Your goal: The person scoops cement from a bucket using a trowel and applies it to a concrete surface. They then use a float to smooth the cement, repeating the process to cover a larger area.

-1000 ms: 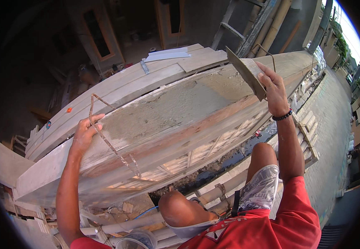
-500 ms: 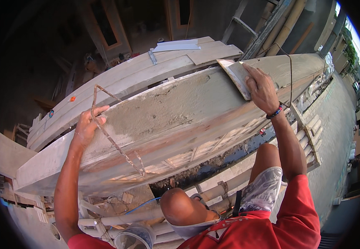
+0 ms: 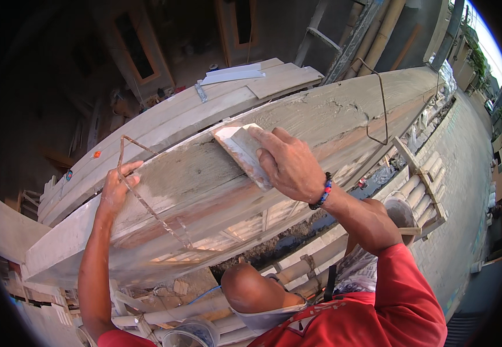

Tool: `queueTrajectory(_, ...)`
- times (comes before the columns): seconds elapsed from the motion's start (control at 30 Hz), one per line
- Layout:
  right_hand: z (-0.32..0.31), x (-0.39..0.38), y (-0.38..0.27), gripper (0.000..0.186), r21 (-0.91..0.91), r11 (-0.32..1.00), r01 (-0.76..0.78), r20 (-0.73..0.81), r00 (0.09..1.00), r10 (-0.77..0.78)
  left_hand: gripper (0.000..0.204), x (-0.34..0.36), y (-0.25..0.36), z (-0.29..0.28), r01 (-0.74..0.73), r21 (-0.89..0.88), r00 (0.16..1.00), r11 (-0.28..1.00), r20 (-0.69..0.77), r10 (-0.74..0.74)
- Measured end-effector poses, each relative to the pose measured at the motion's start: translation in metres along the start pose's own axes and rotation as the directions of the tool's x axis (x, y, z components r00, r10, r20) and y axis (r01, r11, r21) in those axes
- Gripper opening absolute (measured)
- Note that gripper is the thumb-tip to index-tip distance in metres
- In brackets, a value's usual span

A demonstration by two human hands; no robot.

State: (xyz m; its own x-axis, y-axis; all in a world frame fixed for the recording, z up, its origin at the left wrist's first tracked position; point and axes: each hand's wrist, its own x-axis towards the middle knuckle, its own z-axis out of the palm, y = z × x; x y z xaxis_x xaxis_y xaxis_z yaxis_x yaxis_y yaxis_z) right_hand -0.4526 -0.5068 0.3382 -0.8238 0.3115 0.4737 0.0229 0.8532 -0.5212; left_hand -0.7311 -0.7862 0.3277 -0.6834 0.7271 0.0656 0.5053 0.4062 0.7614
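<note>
float (image 3: 240, 155) lies midway along the ledge (image 3: 60, 237), long axis crosswise, grasped by the nearer right grip (image 3: 290, 165); left grip (image 3: 115, 188) at bent rod (image 3: 148, 208) toward ledge's left end, closure undetermined

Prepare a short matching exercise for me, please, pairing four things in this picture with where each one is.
Things:
1. flat float
2. beaded bracelet
3. bucket
4. white strip

Places:
A. lying on the pale planks
B. held in the right hand
C. at the lower edge of the view, partly cut off
D. around the right wrist

Right pairs: 1-B, 2-D, 3-C, 4-A.
</note>
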Motion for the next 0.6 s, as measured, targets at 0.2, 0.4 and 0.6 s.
queueTrajectory(0.2, -0.015, -0.002, 0.019, 0.039, 0.711, 0.696, -0.100, 0.020, 0.992, 0.122, 0.053, -0.002, 0.000, 0.003, -0.007, -0.038, 1.000, 0.999, -0.004, 0.006)
queueTrajectory(0.4, -0.089, 0.008, 0.098, 0.036, 0.844, 0.467, -0.265, -0.012, 0.860, 0.509, 0.050, -0.002, 0.002, -0.002, -0.004, -0.015, 1.000, 1.000, -0.011, 0.004)
queueTrajectory(0.6, -0.112, 0.017, 0.125, 0.035, 0.661, 0.666, -0.345, -0.073, 0.854, 0.515, 0.051, -0.005, 0.007, 0.006, -0.082, -0.003, 0.995, 0.997, -0.056, 0.081)
